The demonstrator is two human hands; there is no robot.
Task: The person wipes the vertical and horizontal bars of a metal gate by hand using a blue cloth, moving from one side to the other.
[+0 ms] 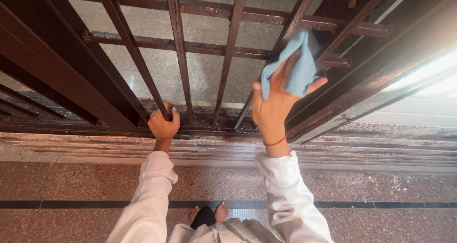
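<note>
A dark metal grille (200, 48) of upright bars and crossbars fills the far half of the view, with pale speckled stone showing behind it. It stands on a worn, streaked sill (362, 148) that runs from left to right. Nearer lies a reddish speckled floor (71, 181), crossed by a dark stripe (95, 204). At the far right, bright light comes in past the frame (381, 81).

Two white sleeves (290, 195) reach from the near edge toward the grille. Bare toes (221, 212) show between them on the floor.

The right hand (273, 102) is raised against a bar (285, 38) right of the middle. Its fingers are spread fairly wide and press a light blue cloth (297, 62) flat onto that bar; the cloth is bunched around the metal and hangs a little over the hand. A thin red thread (275, 141) circles the wrist.

The left hand (163, 121) is lower and to the left, curled tightly around the foot of another bar (138, 57) just above the sill, thumb wrapped over.
</note>
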